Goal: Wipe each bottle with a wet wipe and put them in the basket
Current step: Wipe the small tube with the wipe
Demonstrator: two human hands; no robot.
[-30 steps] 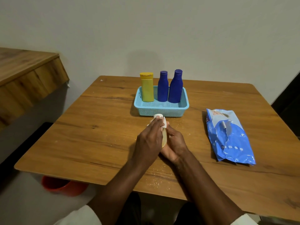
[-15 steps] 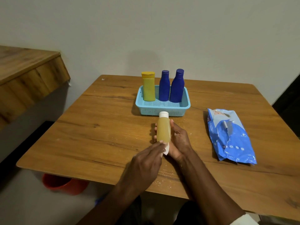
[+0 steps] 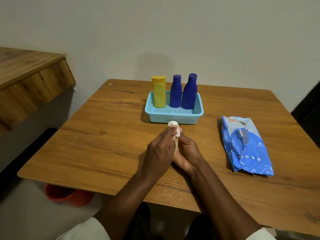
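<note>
Right hand [image 3: 187, 151] grips the bottle [image 3: 176, 149]; left hand [image 3: 160, 151] presses a wipe [image 3: 177, 131] near its cap [image 3: 172, 123], basket [image 3: 173, 116] just beyond.

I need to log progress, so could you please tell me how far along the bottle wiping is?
Done: the yellow bottle and two blue bottles stand in the basket. In hand: right hand holds a white-capped bottle; left hand rubs it with a wipe. Left: basketing it.
</note>
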